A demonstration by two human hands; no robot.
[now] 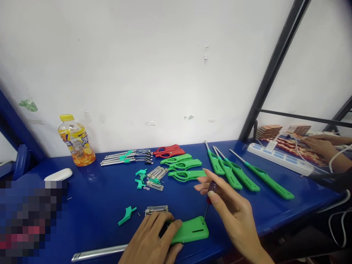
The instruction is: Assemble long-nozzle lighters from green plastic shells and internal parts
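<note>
A green lighter body (192, 230) lies near the table's front edge, with a long metal tube (100, 253) reaching out to the left. My left hand (154, 236) is wrapped over its handle end. Between the thumb and fingers of my right hand (231, 209) is a small dark red screwdriver (211, 192), tilted, its tip at the corner hole of the green body. Just behind my left hand lies a clear fuel tank (156, 209), and left of it a teal trigger (127, 215) beside a tiny screw (139, 214).
Metal tubes with wires (123, 157), red shells (169, 150), green shells (181, 163) and small teal parts (140, 174) lie farther back. Several long green lighters (268, 179) stand to the right, near a white power strip (280, 157). A bottle (77, 141) is back left; another person's hands (321, 146) show far right.
</note>
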